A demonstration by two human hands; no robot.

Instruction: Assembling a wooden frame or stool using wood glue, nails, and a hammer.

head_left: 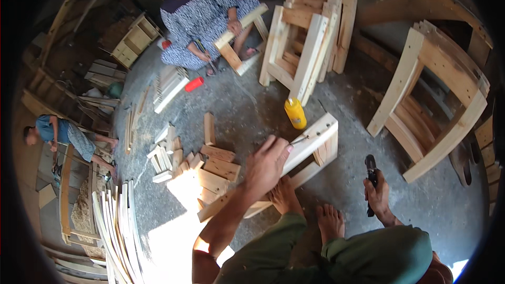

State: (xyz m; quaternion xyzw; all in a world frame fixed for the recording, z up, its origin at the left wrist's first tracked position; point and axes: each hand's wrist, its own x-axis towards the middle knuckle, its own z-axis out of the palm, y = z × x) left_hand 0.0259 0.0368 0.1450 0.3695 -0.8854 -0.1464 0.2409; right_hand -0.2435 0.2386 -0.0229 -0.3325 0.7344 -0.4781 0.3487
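Observation:
My left hand (265, 165) is closed in a pinch on a thin screw (300, 140), held against the upper face of a pale wooden frame (300, 158). Two dark holes show near that frame's far end. The frame rests on the floor at a slant, and my left foot (285, 195) is against it. Over to the right, my right hand (376, 194) is wrapped round a black power drill (371, 171), held apart from the wood. Part of the drill is hidden by my fingers. Just beyond the frame stands a yellow bottle (295, 113).
Short wood blocks (215, 171) lie heaped at left. Stacked frames (310, 37) stand ahead, more frames (447, 89) at right. A co-worker (202, 26) sits opposite with another frame; a red container (194, 84) lies nearby. Another person (66, 131) works far left, near long strips (118, 226).

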